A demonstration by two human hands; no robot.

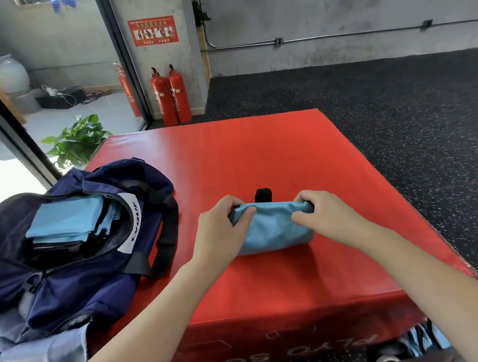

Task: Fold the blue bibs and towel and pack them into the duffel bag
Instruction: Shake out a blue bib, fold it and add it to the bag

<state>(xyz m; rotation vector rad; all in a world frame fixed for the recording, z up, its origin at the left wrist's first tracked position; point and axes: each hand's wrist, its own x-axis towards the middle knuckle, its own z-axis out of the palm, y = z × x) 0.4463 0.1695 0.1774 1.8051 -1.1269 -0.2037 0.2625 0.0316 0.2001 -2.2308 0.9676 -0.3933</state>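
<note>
A light blue towel point(274, 229) lies rolled into a thick bundle on the red plyo box point(258, 157), a black loop point(263, 194) sticking out behind it. My left hand point(224, 226) grips the roll's left end, thumb on top. My right hand point(321, 215) grips its right end, fingers curled over the far edge. To the left stands the open navy duffel bag point(78, 274). Folded blue bibs point(66, 219) lie stacked inside its mouth.
Denim-like cloth point(41, 358) hangs under the bag at lower left. Blue fabric point(426, 340) shows on the floor by the box's near right corner. Two red fire extinguishers point(171, 95) and a potted plant point(76, 140) stand beyond the box. Black speckled rubber floor point(396, 115) surrounds it.
</note>
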